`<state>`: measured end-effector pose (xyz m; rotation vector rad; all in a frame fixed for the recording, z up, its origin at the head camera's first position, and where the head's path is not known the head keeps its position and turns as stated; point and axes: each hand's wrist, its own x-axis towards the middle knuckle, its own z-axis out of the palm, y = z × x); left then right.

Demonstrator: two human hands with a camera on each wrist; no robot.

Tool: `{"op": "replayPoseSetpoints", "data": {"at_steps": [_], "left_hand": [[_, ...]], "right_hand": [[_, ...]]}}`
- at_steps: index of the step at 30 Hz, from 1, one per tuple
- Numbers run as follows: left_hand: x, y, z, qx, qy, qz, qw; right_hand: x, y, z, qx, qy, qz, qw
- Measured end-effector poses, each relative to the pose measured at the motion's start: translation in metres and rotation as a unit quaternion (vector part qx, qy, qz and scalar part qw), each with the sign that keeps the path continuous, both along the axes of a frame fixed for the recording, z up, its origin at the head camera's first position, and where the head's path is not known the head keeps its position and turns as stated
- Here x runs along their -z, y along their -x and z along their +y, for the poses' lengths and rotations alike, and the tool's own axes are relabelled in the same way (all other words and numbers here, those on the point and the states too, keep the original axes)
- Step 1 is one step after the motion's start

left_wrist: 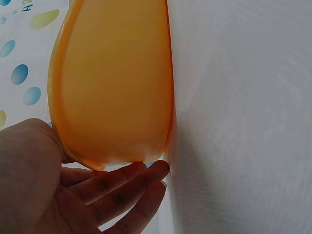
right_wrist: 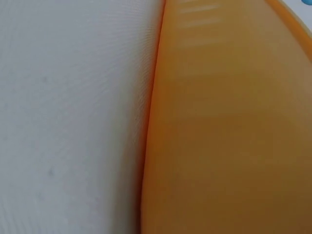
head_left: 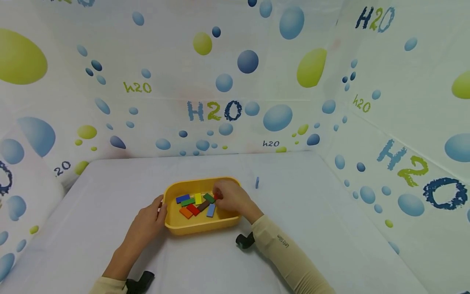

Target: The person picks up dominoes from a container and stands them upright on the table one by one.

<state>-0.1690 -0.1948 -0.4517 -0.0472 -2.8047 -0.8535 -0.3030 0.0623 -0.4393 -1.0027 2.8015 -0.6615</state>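
Note:
A yellow plastic tray sits on the table with several small rectangular blocks inside. My left hand holds its left end; in the left wrist view the fingers lie along the outside wall while the thumb goes behind the rim. Inside the tray's right part, my right hand pinches a red block, mostly covered by the fingers. Left of it lie a green block, a brown block and a light blue block. The right wrist view shows only the tray's outer wall and tablecloth.
One small blue block stands upright on the white tablecloth, beyond the tray's right end. Other blocks in the tray include orange, yellow and blue. A patterned curtain surrounds the table's back and sides.

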Motion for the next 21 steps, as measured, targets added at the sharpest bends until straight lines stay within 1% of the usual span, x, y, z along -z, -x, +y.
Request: {"op": "replayPoseSetpoints", "data": {"at_steps": [7,15,21], "left_hand": [[0.0004,0.0008,-0.0006,-0.003,0.003,-0.01,0.9999],[0.0007,0.0004,-0.0003,-0.002,0.004,-0.004,1.0],[0.0,-0.0005,0.0001,-0.003,0.005,-0.009,0.9999]], "right_hand": [[-0.0011,0.0011,0.0009,0.006,0.039,-0.028,0.9988],[-0.0044,0.001,0.004,-0.002,0.1,-0.059,0.9933],[-0.0084,-0.0002,0.0052,0.003,0.111,-0.062,0.9919]]}}
